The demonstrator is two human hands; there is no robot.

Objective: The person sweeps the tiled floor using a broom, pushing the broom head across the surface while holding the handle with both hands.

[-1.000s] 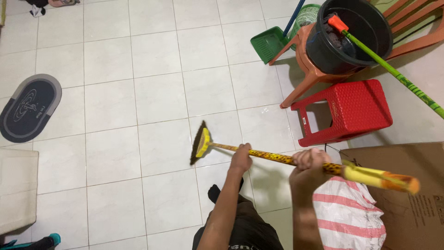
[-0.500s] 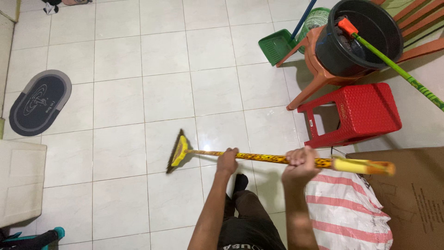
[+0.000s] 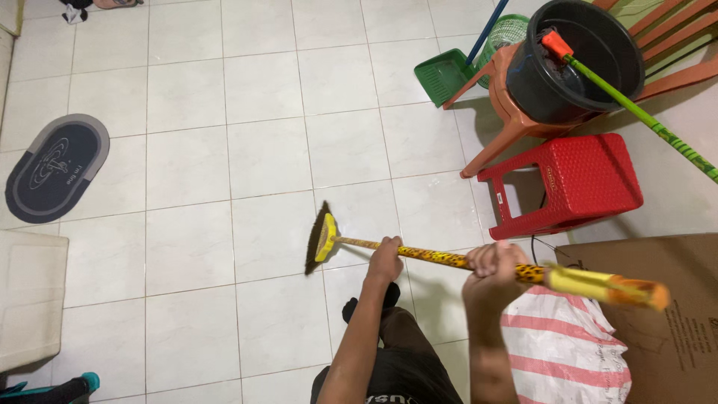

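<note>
A broom (image 3: 479, 262) with a yellow, dark-spotted handle is gripped in both hands and held almost level above the white tiled floor (image 3: 224, 150). The left hand (image 3: 385, 259) is clenched around the handle nearer the head, and the right hand (image 3: 492, 273) is wrapped around it further back, just short of the yellow and orange end. The dark bristles (seen edge-on) are set against the floor near the middle of the view. A red plastic stool (image 3: 565, 183) is seen close beyond the handle, with a black bucket (image 3: 580, 60) resting on an orange chair (image 3: 516, 112) behind it. A green dustpan (image 3: 443, 75) lies beside the chair, and a dark oval mat (image 3: 56, 166) lies well apart at the left.
</note>
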